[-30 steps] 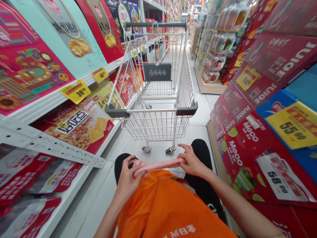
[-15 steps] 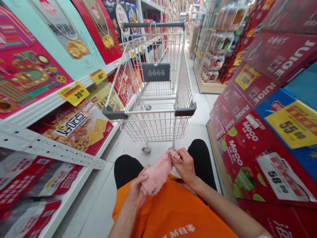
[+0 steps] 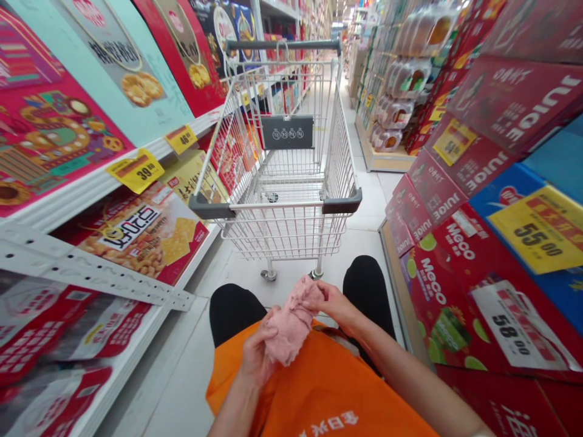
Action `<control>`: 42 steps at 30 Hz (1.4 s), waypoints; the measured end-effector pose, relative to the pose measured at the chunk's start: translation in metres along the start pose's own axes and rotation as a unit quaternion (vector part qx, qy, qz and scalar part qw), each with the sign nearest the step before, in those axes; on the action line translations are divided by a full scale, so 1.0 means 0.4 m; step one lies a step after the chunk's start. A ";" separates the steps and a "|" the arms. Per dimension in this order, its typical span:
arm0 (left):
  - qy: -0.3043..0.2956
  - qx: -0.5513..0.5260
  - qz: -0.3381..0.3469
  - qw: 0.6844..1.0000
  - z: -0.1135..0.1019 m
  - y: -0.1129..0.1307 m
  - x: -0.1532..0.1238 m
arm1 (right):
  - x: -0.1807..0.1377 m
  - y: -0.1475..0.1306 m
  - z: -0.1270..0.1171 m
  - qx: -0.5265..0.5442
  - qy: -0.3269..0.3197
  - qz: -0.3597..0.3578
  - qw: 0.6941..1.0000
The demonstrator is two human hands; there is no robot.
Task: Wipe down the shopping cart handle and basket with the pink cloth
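Observation:
A crumpled pink cloth [image 3: 291, 325] is stretched between my two hands, low in the view above an orange apron [image 3: 337, 388]. My left hand [image 3: 260, 347] grips its lower left end, thumb on top. The fingers of my right hand [image 3: 333, 303] pinch the upper right end, where the cloth is bunched in folds. Both hands are close to my body, between my knees in black trousers. Just beyond them stands a metal shopping cart [image 3: 282, 227] with grey corner pieces; its basket holds nothing that I can see.
Shelves with boxed snacks [image 3: 146, 227] and yellow price tags [image 3: 136, 171] line the left side. On the right are stacked red drink cartons [image 3: 449, 273] close to my knee. White floor tiles [image 3: 182, 358] show around the cart, and the aisle runs on behind it.
My right hand has moved slightly left and down, closer to my left hand. The cloth is more bunched and folded at that end. The cart has stayed put.

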State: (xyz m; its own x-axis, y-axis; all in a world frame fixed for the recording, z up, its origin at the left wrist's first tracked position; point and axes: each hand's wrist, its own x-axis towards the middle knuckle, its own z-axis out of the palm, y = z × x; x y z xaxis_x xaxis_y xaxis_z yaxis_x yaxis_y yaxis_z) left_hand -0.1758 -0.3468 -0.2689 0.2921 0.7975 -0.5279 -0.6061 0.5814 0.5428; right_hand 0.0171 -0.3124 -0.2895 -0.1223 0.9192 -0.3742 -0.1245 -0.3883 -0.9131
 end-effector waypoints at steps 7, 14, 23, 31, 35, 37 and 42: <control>0.018 0.066 0.047 0.997 0.037 -0.028 0.032 | -0.006 0.038 0.011 -0.243 0.202 -0.281 0.906; 0.018 0.087 0.116 0.989 0.048 -0.052 0.056 | -0.045 0.059 0.030 -0.426 0.104 -0.424 0.792; -0.061 0.160 0.134 0.976 0.104 -0.041 0.040 | -0.060 -0.010 0.020 -0.404 0.082 -0.372 0.832; -0.201 0.366 0.231 0.879 0.204 0.068 0.034 | -0.085 -0.127 0.008 -0.375 0.178 -0.374 0.829; -0.261 0.377 0.242 0.855 0.268 0.124 0.011 | -0.081 -0.205 -0.009 -0.300 0.190 -0.430 0.830; -0.262 0.410 0.271 0.830 0.289 0.171 0.004 | -0.065 -0.254 -0.040 -0.298 0.231 -0.478 0.793; -0.042 0.566 0.559 0.605 0.293 0.395 0.050 | 0.018 -0.380 -0.144 -0.444 0.364 -0.574 0.584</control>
State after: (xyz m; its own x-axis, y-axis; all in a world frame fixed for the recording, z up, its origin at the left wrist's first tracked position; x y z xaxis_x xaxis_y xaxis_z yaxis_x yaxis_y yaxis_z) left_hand -0.1791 -0.2200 -0.1170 0.2338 0.7722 0.5908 0.4207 -0.6282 0.6545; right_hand 0.0916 -0.2429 -0.1628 0.0313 0.4501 0.8924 0.8867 0.3995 -0.2326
